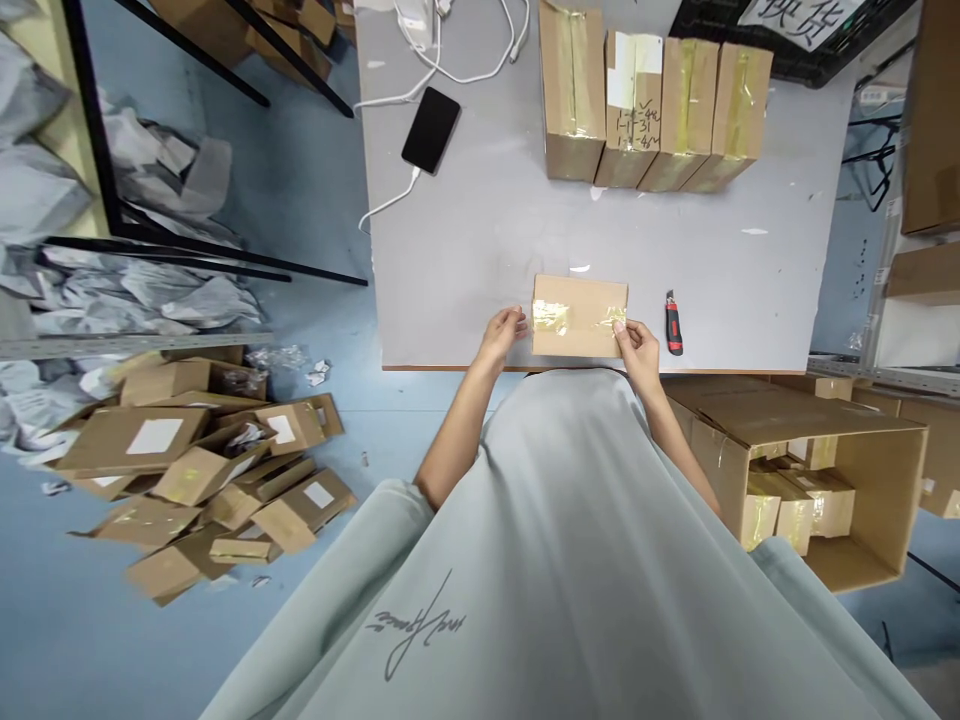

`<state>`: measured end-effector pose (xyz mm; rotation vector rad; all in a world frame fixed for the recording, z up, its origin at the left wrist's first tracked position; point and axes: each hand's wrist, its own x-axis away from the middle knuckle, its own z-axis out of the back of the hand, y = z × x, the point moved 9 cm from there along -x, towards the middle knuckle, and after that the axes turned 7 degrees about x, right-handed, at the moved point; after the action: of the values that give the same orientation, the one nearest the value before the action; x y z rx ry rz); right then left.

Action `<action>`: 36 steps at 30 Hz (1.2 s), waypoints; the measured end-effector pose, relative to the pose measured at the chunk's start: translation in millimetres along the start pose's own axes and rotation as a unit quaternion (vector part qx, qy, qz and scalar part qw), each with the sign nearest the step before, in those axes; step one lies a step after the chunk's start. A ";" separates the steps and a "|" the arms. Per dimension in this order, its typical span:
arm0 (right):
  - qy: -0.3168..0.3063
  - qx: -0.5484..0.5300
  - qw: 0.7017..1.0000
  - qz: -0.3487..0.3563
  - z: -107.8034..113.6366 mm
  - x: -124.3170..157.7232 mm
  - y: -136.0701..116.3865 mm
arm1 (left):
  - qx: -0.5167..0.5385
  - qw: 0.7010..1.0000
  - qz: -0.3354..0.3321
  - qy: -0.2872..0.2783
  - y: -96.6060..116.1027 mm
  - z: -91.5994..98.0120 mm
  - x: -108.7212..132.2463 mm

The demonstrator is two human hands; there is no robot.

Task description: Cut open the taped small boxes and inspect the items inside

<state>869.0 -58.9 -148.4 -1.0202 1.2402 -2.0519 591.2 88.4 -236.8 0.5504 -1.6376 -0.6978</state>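
Observation:
A small cardboard box (579,300) with shiny yellowish tape across its top lies at the near edge of the grey table (480,230). My left hand (501,335) rests against the box's left side, fingers curled on its edge. My right hand (637,345) grips the box's right lower corner, fingers pinched at the end of the tape strip. Both forearms reach up from my pale green shirt.
A red and black utility knife (673,325) lies just right of the box. Several taped boxes (652,110) stand at the table's far side, a black phone (431,128) on a white cable to their left. An open carton (817,480) stands right, discarded boxes (210,470) left.

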 end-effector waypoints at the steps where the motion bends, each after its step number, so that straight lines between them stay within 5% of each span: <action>1: 0.003 0.005 1.000 -0.003 6.9 -1.2 3.1 | -0.003 1.000 0.008 -0.001 -5.7 -4.8 -4.1; 10: 0.157 0.135 0.978 0.017 103.6 11.0 -6.9 | -0.035 0.999 -0.021 0.008 -15.3 -42.1 -15.5; 14: 0.084 0.146 0.986 0.016 88.1 25.4 -21.5 | -0.018 0.995 -0.010 -0.096 -13.7 -69.8 -3.9; 17: 0.045 0.169 0.985 0.001 67.4 30.9 -20.0 | -0.018 0.995 -0.003 -0.099 -10.1 -74.4 7.1; 27: -0.024 0.061 0.997 -0.035 38.0 -1.3 4.3 | -0.174 0.980 -0.098 -0.021 21.5 -30.5 32.8; 32: -0.062 0.055 0.996 -0.038 30.6 -29.3 16.2 | -0.216 0.973 -0.071 -0.029 27.3 -21.0 14.3; 36: 0.000 0.037 0.996 -0.081 60.7 -80.9 27.7 | -0.270 0.959 -0.081 -0.032 60.5 -22.4 -30.6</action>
<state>966.6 -40.7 -182.1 -1.1180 1.1040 -2.2013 620.1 149.2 -213.0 0.2643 -1.3855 -1.2445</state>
